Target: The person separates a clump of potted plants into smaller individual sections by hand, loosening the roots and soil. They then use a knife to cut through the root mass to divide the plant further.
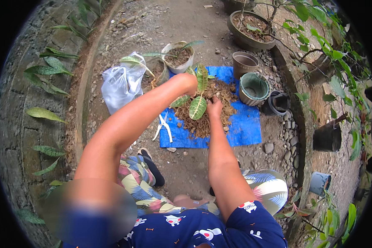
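A leafy plant with pale-veined green leaves (198, 108) stands over a heap of brown soil and roots (201, 125) on a blue tarp (245, 133). My left hand (188, 83) is at the plant's upper left, its fingers bent and their tips hidden by the hand itself. At the right side of the leaves, my right hand (214, 105) has its fingertips at the soil and roots near the plant's base; whether it grips anything is unclear. Pruning shears with white handles (163, 126) lie with blades apart on the tarp's left edge.
A clear plastic bag (121, 86) lies left of the tarp, and a white pot with soil (180, 57) is beyond it. Empty pots, one brown (245, 62) and one green-lined (254, 88), stand at the right by a black pot (276, 104). Stone curbs run along both sides.
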Demonstrator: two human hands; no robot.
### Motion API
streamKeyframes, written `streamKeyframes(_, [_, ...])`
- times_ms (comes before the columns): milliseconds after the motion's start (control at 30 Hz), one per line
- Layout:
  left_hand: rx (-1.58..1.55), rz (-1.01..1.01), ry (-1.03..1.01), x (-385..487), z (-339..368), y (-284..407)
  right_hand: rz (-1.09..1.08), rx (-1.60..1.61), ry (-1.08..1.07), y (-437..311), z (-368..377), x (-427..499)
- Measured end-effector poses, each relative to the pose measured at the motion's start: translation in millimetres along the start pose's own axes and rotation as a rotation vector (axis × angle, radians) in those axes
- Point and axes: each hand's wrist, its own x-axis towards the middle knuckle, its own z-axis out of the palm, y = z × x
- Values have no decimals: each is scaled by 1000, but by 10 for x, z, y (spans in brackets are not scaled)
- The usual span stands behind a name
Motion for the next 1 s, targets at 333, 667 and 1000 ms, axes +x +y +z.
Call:
streamKeyframes(333, [-419, -15, 60, 180, 705, -318, -6, 17, 27, 128, -17, 142])
streamKeyframes(667, [-1399, -188, -407, 86, 1283, -906, 70, 141, -112, 140, 114, 250])
streamKeyframes(1000, [-1067, -93, -158, 34, 1157, -659, 30, 109, 26, 576, 86, 365])
